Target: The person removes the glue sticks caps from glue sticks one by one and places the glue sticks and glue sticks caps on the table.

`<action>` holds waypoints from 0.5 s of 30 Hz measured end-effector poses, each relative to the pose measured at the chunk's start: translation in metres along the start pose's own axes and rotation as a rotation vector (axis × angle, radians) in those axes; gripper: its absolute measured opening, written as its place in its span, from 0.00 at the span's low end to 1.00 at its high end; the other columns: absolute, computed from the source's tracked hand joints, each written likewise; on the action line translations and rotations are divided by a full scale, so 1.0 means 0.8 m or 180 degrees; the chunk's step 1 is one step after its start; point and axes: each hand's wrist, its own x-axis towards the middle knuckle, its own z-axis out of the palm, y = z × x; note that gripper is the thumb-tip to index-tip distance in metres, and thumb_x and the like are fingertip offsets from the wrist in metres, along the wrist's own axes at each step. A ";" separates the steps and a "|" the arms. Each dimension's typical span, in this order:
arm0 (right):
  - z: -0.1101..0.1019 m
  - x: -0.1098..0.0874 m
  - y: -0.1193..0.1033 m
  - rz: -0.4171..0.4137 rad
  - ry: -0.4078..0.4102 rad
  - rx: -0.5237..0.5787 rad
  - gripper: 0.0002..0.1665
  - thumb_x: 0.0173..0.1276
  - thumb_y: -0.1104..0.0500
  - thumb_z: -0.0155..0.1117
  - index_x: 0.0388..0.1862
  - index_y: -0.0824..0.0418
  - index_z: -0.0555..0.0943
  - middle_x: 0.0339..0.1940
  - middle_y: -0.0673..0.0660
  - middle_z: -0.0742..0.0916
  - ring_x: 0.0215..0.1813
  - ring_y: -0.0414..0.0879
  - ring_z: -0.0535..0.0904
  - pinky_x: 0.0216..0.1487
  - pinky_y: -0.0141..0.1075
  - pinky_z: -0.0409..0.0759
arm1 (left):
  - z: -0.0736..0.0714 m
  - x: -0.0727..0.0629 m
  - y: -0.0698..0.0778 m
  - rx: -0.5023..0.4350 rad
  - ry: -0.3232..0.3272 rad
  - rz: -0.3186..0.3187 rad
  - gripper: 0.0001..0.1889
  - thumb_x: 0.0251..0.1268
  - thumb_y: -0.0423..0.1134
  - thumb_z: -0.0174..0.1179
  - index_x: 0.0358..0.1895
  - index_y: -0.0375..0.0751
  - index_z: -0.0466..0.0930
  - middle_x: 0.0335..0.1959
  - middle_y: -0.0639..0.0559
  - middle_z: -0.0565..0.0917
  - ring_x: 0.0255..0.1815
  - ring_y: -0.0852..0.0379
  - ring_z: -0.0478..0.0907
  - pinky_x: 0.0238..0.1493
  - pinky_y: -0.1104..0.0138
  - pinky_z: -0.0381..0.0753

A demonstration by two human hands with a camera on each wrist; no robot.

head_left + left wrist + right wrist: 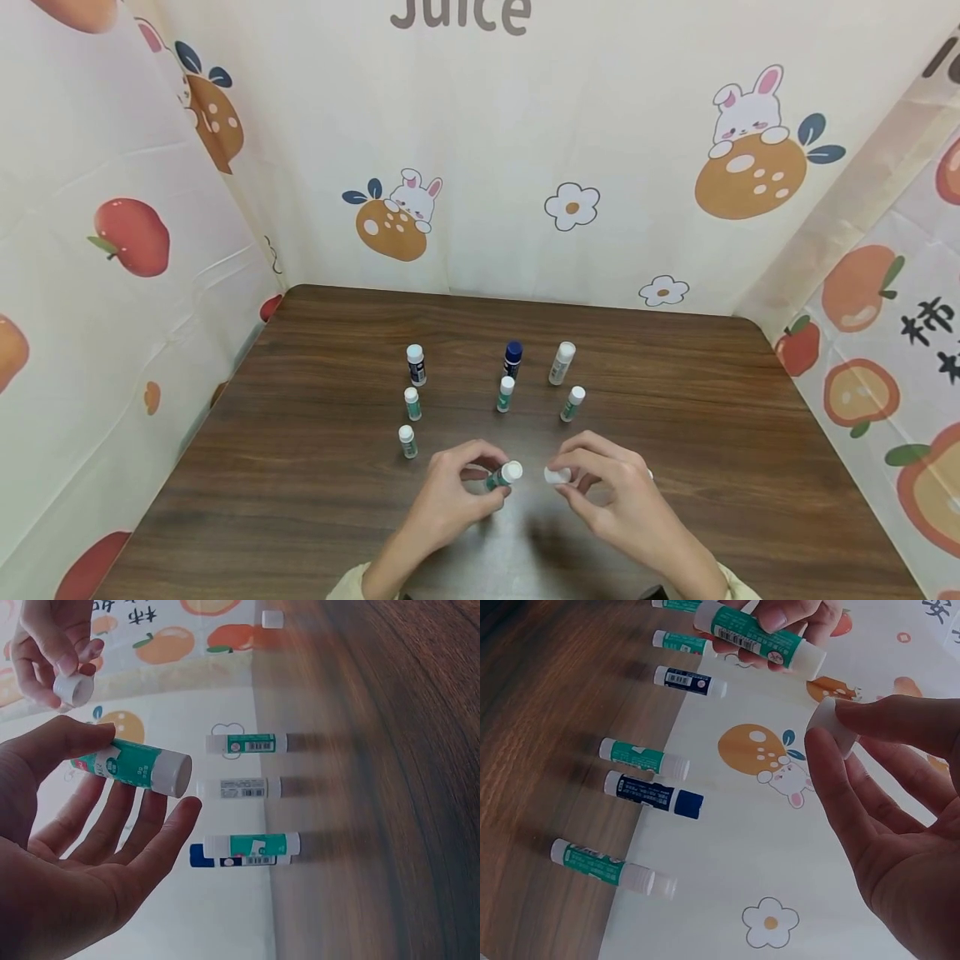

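Observation:
My left hand [459,492] grips a green-labelled glue stick [742,636] between thumb and fingers, tilted above the table. Its pale top end [810,660] shows uncapped in the right wrist view. A short gap to the right, my right hand [611,492] pinches a small white cap [832,729] between thumb and fingertips. Cap and glue stick are apart. Beyond both hands stand several upright capped glue sticks: green ones [506,396], a blue-capped one [513,358], a white one [562,364] and a dark-labelled one with a white cap [416,365].
On the dark wooden table [330,500], two small green glue sticks, a rear one [412,403] and a front one [408,442], stand left of my left hand. A small white object [273,619] lies on the right, mostly hidden behind my right hand in the head view. Printed curtains surround the table.

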 end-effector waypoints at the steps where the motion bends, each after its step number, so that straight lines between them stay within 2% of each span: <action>1: 0.000 0.000 0.000 0.0017 0.0001 -0.0012 0.21 0.46 0.77 0.70 0.37 0.58 0.82 0.38 0.51 0.81 0.32 0.39 0.79 0.30 0.23 0.77 | 0.000 0.000 -0.001 -0.0001 0.0007 -0.0013 0.12 0.45 0.22 0.66 0.34 0.37 0.81 0.32 0.49 0.83 0.37 0.52 0.81 0.43 0.57 0.82; 6: -0.002 -0.003 0.000 0.0203 -0.0014 -0.0071 0.20 0.48 0.75 0.70 0.36 0.56 0.82 0.38 0.47 0.81 0.33 0.36 0.79 0.30 0.24 0.77 | -0.002 -0.001 -0.003 -0.0051 0.0033 -0.0072 0.12 0.44 0.21 0.66 0.34 0.37 0.81 0.31 0.49 0.83 0.37 0.55 0.81 0.43 0.56 0.82; 13: -0.002 -0.006 0.004 0.0081 0.0086 -0.0089 0.21 0.45 0.76 0.72 0.36 0.56 0.82 0.37 0.49 0.81 0.33 0.40 0.79 0.28 0.24 0.77 | -0.004 -0.004 -0.008 -0.0100 0.0149 -0.0054 0.13 0.44 0.21 0.66 0.33 0.40 0.80 0.31 0.52 0.83 0.37 0.58 0.80 0.43 0.58 0.82; 15: -0.003 -0.008 0.005 0.0140 0.0086 -0.0110 0.21 0.45 0.75 0.72 0.35 0.55 0.82 0.37 0.48 0.81 0.33 0.39 0.79 0.28 0.23 0.77 | -0.006 -0.006 -0.009 -0.0115 0.0163 -0.0072 0.13 0.44 0.21 0.66 0.33 0.40 0.80 0.31 0.53 0.83 0.37 0.58 0.80 0.44 0.58 0.82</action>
